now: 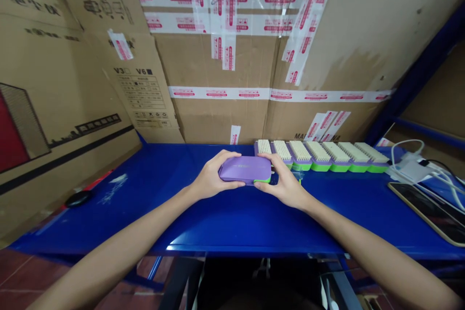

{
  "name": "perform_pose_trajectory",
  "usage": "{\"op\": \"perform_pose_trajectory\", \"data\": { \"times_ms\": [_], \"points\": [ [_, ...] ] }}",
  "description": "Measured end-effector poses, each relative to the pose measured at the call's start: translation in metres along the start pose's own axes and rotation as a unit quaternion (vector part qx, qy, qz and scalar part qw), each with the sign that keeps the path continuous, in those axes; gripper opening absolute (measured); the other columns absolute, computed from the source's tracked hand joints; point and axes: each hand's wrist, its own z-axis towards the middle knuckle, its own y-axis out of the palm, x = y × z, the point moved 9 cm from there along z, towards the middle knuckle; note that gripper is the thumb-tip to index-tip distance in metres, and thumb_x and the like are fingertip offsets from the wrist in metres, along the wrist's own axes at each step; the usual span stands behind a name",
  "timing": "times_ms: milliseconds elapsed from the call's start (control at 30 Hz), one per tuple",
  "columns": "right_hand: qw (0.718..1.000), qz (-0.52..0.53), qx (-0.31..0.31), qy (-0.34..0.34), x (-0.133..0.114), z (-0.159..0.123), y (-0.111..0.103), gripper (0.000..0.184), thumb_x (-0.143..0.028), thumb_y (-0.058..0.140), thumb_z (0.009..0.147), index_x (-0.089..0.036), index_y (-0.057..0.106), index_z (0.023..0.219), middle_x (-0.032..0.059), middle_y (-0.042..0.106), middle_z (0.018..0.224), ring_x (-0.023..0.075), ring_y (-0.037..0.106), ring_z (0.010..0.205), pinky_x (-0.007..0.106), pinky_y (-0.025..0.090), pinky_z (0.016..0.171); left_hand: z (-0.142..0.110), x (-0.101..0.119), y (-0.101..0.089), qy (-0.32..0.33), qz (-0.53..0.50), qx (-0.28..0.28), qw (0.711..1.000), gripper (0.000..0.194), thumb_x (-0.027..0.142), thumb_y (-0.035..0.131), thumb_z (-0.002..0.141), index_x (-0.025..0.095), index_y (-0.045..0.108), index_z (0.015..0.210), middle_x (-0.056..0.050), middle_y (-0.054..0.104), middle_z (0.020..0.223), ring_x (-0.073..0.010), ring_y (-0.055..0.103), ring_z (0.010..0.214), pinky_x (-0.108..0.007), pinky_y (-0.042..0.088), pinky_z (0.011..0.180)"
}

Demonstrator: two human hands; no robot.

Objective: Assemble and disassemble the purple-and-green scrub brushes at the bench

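Note:
A smooth purple plastic block (245, 168) with a bright green edge at its lower right is held between my two hands, just above the blue table (232, 223). My left hand (215, 174) grips its left end, fingers on the top edge and thumb underneath. At the right end, my right hand (282, 180) closes round it in the same way, thumb by the green part. The block's underside is hidden. Just behind my right hand, a row of purple and green brushes (320, 156) stands with cream bristles facing up. Some clear plastic (298, 173) lies by my right fingers.
Taped cardboard (221, 116) walls the table's back and left. To the right lie a phone (428, 210) and a white charger (409, 167) with tangled cables. A round black object (78, 198) rests at the left, near a blue metal post (417, 68) on the opposite side's frame.

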Motion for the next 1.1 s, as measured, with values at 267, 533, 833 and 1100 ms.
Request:
{"op": "perform_pose_trajectory", "data": {
  "times_ms": [267,533,833,1100],
  "points": [
    [1.0,-0.007,0.007,-0.012,-0.004,0.0,-0.001,0.071,-0.052,0.085,0.099,-0.034,0.051,0.158,0.0129,0.061,0.147,0.0363,0.064,0.138,0.063,0.056,0.12,0.0,0.002,0.0,-0.005,-0.004,0.002,1.0,0.075,0.054,0.099,0.086,0.027,0.066,0.148,-0.013,0.075,0.136,-0.0304,0.076,0.119,-0.05,0.063,0.104],
    [1.0,0.008,0.014,0.022,0.005,-0.001,-0.003,0.073,-0.056,0.085,0.098,-0.032,0.052,0.158,0.0143,0.064,0.156,0.0371,0.066,0.143,0.062,0.055,0.122,-0.001,-0.004,0.001,-0.031,-0.02,-0.002,0.999,0.072,0.055,0.098,0.087,0.026,0.068,0.147,-0.013,0.075,0.137,-0.0307,0.076,0.12,-0.048,0.062,0.104],
    [0.998,-0.02,0.022,0.051,0.017,-0.003,-0.002,0.073,-0.057,0.085,0.098,-0.031,0.054,0.159,0.0153,0.065,0.16,0.0392,0.066,0.146,0.065,0.053,0.125,0.0,-0.012,0.003,-0.058,-0.013,-0.018,0.998,0.071,0.058,0.096,0.088,0.029,0.069,0.146,-0.011,0.076,0.136,-0.031,0.076,0.12,-0.048,0.063,0.104],
    [0.998,0.025,0.053,0.032,0.005,-0.005,-0.005,0.07,-0.056,0.088,0.095,-0.03,0.057,0.152,0.0146,0.067,0.151,0.0369,0.069,0.136,0.063,0.058,0.118,0.0,0.001,0.003,-0.041,-0.017,-0.02,0.999,0.07,0.055,0.095,0.09,0.028,0.067,0.148,-0.013,0.075,0.143,-0.0328,0.074,0.127,-0.052,0.06,0.111]
  ]
}}
